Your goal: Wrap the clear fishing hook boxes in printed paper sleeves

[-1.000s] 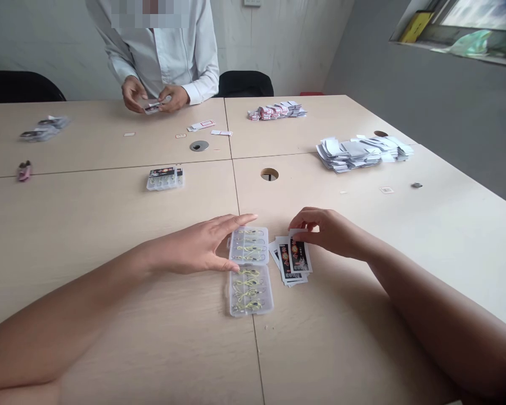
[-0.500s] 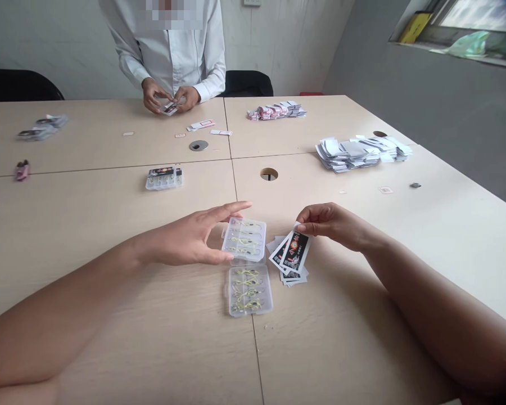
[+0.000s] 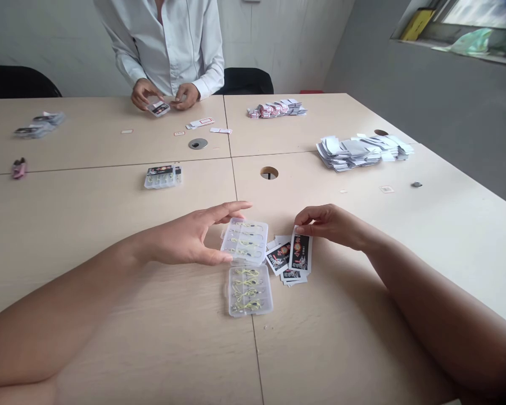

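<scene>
My left hand [image 3: 194, 233] is spread around the left side of a clear plastic box [image 3: 245, 241], its thumb and fingers apart near the box's edges. Hooks with yellow-green line lie inside that box. Just below it is a second clear box [image 3: 249, 289] with similar contents. Between thumb and fingers, my right hand [image 3: 326, 225] pinches a black printed card with a white border [image 3: 301, 252]. More such cards [image 3: 279, 257] lie loosely piled beside the boxes, partly under the held card.
Across the table [image 3: 152, 337], a person's hands [image 3: 162, 101] hold a small box with a card. Paper stacks [image 3: 358, 153] lie at the right, red-edged ones [image 3: 277, 108] farther back. Boxes with cards [image 3: 163, 176] stand left of centre, near a table hole [image 3: 269, 173].
The card in my right hand has turned more upright and separated from the card beside it. The upper box has shifted slightly. Across the table, the person's hands have moved apart and left.
</scene>
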`<state>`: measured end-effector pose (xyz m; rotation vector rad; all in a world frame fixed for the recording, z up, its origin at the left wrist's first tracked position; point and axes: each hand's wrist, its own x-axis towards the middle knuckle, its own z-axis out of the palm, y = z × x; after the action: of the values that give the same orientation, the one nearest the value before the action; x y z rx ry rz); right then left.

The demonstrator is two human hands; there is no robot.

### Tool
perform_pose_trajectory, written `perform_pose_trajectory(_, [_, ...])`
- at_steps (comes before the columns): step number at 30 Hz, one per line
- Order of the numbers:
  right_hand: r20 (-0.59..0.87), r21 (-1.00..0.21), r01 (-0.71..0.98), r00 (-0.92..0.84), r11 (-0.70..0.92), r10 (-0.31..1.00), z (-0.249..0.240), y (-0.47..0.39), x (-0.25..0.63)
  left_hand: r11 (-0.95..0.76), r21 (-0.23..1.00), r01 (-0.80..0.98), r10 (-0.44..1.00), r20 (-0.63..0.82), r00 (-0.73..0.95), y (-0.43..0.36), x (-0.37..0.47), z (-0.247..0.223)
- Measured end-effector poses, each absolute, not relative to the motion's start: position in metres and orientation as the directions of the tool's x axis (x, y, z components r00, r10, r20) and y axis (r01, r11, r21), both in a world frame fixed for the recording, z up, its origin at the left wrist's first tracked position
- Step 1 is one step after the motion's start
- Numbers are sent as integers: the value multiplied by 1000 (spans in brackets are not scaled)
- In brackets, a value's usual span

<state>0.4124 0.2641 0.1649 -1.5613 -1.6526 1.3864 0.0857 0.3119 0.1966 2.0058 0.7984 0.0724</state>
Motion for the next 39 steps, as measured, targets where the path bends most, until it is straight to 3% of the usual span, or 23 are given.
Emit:
perform_pose_trajectory(10, [-318, -885, 426, -263, -186, 911, 171, 263, 410, -35, 967, 253, 666, -166, 727, 313, 88, 198])
perform_pose_trajectory(15, [-322, -903, 375, -262, -211, 910, 174, 263, 409, -61, 960, 272, 566, -191, 802, 317, 85, 198])
perform_pose_trajectory(18, [-322, -915, 330, -244, -234, 915, 175, 263, 409, -176, 914, 365, 491, -239, 837, 317, 85, 196])
perform_pose_trajectory(22, [-333, -928, 251, -226, -276, 915, 177, 263, 408, -263, 865, 427, 544, -232, 806, 318, 87, 191])
perform_pose_trajectory(39, [-353, -935, 35, -190, -353, 916, 173, 260, 400, -187, 855, 485, 639, -269, 721, 312, 98, 192])
